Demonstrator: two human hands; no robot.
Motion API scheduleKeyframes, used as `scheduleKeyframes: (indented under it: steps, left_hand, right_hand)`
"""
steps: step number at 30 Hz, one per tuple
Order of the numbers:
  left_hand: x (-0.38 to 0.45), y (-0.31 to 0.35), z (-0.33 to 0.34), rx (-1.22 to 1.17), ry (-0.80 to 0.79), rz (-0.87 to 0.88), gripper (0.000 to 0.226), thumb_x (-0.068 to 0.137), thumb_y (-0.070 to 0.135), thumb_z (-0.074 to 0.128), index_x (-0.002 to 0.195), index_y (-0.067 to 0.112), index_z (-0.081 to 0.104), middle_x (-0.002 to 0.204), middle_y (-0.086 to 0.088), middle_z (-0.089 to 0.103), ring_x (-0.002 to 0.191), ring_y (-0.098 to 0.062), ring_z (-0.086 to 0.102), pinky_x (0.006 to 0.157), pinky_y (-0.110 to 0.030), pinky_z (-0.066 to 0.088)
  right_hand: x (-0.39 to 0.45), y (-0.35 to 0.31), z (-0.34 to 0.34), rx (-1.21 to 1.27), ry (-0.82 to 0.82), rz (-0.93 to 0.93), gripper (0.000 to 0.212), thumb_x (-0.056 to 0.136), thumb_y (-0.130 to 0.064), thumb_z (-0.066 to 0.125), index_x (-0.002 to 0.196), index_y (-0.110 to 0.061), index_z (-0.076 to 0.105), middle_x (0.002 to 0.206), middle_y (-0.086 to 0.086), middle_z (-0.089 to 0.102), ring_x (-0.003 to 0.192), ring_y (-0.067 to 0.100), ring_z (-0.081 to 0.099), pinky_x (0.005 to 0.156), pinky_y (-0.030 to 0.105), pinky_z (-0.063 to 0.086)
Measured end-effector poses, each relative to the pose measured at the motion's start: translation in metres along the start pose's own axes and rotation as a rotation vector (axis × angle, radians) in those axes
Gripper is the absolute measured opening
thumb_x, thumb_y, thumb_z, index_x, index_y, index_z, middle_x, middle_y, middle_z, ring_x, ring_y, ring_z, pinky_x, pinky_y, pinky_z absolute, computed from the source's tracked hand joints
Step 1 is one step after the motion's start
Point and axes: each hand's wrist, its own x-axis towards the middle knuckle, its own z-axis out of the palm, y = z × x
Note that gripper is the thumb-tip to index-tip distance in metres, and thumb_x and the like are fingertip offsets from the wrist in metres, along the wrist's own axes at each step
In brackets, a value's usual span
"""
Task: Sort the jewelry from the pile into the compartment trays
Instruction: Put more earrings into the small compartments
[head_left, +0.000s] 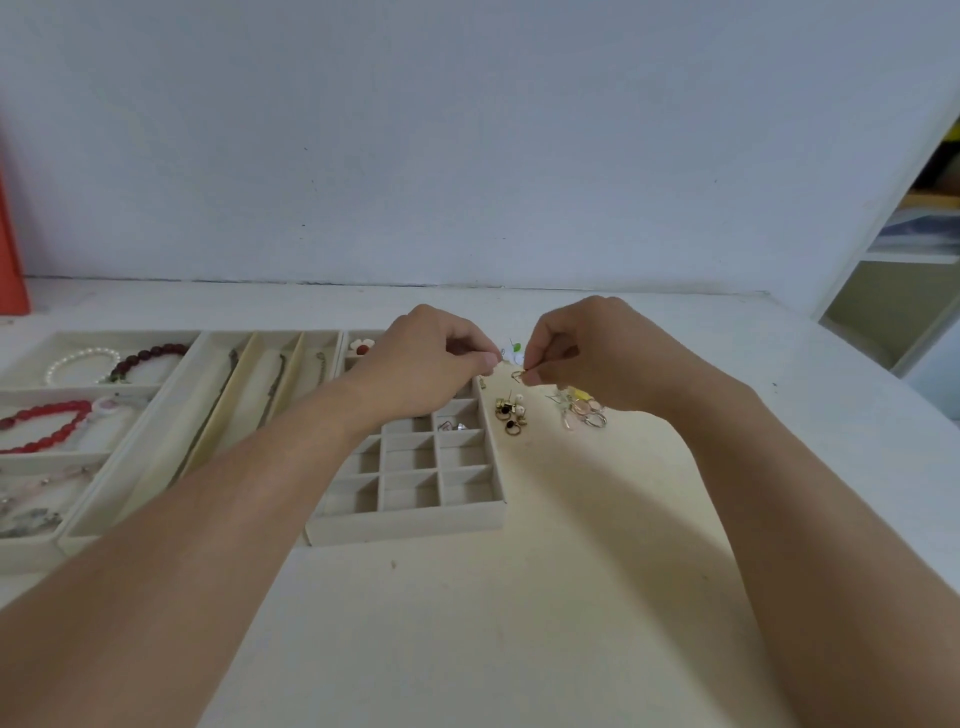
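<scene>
A plain pale wall (467, 145) with a few small dark specks rises behind a white table (519, 623), an orange panel (11, 249) stands at the far left edge, and a white shelf unit (904, 270) with open compartments sits at the right.

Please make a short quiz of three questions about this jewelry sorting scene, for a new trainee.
1. True or false: the right hand pinches a small gold earring at its fingertips.
2. Where does the loose pile of earrings lie? A) inside the grid tray B) on the table, right of the grid tray C) in the bracelet tray
3. Fill in: the pearl bracelet shares its compartment with a dark ____ bead bracelet.

Key: 1 true; 2 B; 3 red. The left hand is closed too, but what it holds cannot be seen.
</scene>
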Motion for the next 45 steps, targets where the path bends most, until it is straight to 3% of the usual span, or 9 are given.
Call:
scheduleKeyframes:
  steps: [5, 9, 13, 15, 17, 22, 27, 34, 45]
  left_hand:
    - [-0.001, 0.002, 0.001, -0.072, -0.052, -0.001, 0.017, 0.096, 0.029, 0.064, 0.093, 0.024, 0.080, 0.076, 0.007, 0.074, 0.048, 0.001, 0.050, 0.058, -0.015, 0.041]
    - [-0.001, 0.004, 0.000, -0.102, -0.066, 0.001, 0.020, 0.096, 0.033, 0.064, 0.088, 0.023, 0.080, 0.079, -0.016, 0.070, 0.040, -0.006, 0.032, 0.057, -0.025, 0.034]
    - [-0.001, 0.003, 0.000, -0.150, -0.079, -0.015, 0.020, 0.094, 0.037, 0.065, 0.087, 0.027, 0.080, 0.093, -0.020, 0.072, 0.063, -0.018, 0.055, 0.074, -0.033, 0.049]
    - [-0.001, 0.002, -0.001, -0.197, -0.091, -0.043, 0.019, 0.096, 0.036, 0.065, 0.090, 0.027, 0.080, 0.097, -0.010, 0.076, 0.085, -0.022, 0.064, 0.087, -0.036, 0.054]
    - [-0.002, 0.002, -0.002, -0.243, -0.109, -0.065, 0.017, 0.097, 0.031, 0.064, 0.094, 0.024, 0.080, 0.093, 0.006, 0.078, 0.092, -0.012, 0.065, 0.082, -0.025, 0.052]
    - [-0.002, 0.003, -0.002, -0.415, -0.124, -0.153, 0.013, 0.094, 0.025, 0.068, 0.097, 0.018, 0.079, 0.094, 0.006, 0.078, 0.086, -0.008, 0.063, 0.076, -0.026, 0.045]
    - [0.000, 0.000, -0.002, -0.402, -0.078, -0.156, 0.010, 0.084, 0.028, 0.079, 0.088, 0.020, 0.081, 0.093, 0.003, 0.078, 0.088, -0.011, 0.066, 0.090, -0.036, 0.053]
    - [0.000, -0.001, -0.002, -0.367, -0.001, -0.161, 0.007, 0.085, 0.021, 0.077, 0.084, 0.014, 0.080, 0.091, 0.005, 0.077, 0.077, -0.004, 0.065, 0.080, -0.031, 0.049]
    - [0.001, 0.000, -0.003, -0.367, 0.102, -0.177, 0.015, 0.077, 0.019, 0.084, 0.087, 0.010, 0.077, 0.085, 0.000, 0.077, 0.076, -0.008, 0.071, 0.073, -0.029, 0.051]
  right_hand:
    - [-0.001, -0.002, 0.001, 0.043, 0.098, -0.098, 0.009, 0.082, -0.016, 0.080, 0.079, -0.023, 0.075, 0.071, -0.012, 0.074, 0.056, 0.003, 0.060, 0.047, 0.015, 0.043]
    - [-0.001, -0.001, 0.004, 0.035, 0.133, -0.164, 0.010, 0.082, -0.015, 0.080, 0.077, -0.023, 0.076, 0.069, -0.015, 0.072, 0.057, 0.000, 0.059, 0.054, 0.012, 0.041]
    - [0.000, 0.000, 0.005, 0.032, 0.174, -0.203, 0.012, 0.081, -0.016, 0.081, 0.076, -0.026, 0.076, 0.066, -0.024, 0.067, 0.059, 0.006, 0.059, 0.055, 0.014, 0.042]
    - [0.001, -0.001, 0.005, 0.021, 0.192, -0.218, 0.013, 0.080, -0.016, 0.082, 0.076, -0.027, 0.076, 0.064, -0.028, 0.065, 0.059, 0.006, 0.058, 0.054, 0.014, 0.042]
    - [0.000, -0.001, 0.005, 0.027, 0.203, -0.228, 0.012, 0.080, -0.015, 0.083, 0.077, -0.026, 0.077, 0.063, -0.030, 0.064, 0.058, 0.005, 0.056, 0.053, 0.012, 0.041]
    - [0.000, -0.003, 0.006, 0.042, 0.245, -0.264, 0.014, 0.080, -0.014, 0.082, 0.077, -0.027, 0.077, 0.062, -0.025, 0.065, 0.057, 0.004, 0.055, 0.053, 0.010, 0.038]
    - [0.003, 0.000, 0.008, 0.028, 0.226, -0.199, 0.011, 0.077, -0.019, 0.085, 0.079, -0.027, 0.076, 0.062, -0.019, 0.065, 0.060, 0.003, 0.056, 0.055, 0.011, 0.039]
    - [0.005, 0.014, 0.008, -0.196, -0.183, 0.029, 0.019, 0.079, -0.019, 0.084, 0.088, -0.034, 0.078, 0.070, -0.024, 0.070, 0.065, 0.010, 0.070, 0.058, 0.024, 0.052]
    - [0.003, 0.010, 0.019, -0.216, -0.249, 0.061, 0.015, 0.076, -0.040, 0.084, 0.089, -0.034, 0.080, 0.084, -0.011, 0.066, 0.065, 0.002, 0.055, 0.056, 0.021, 0.037]
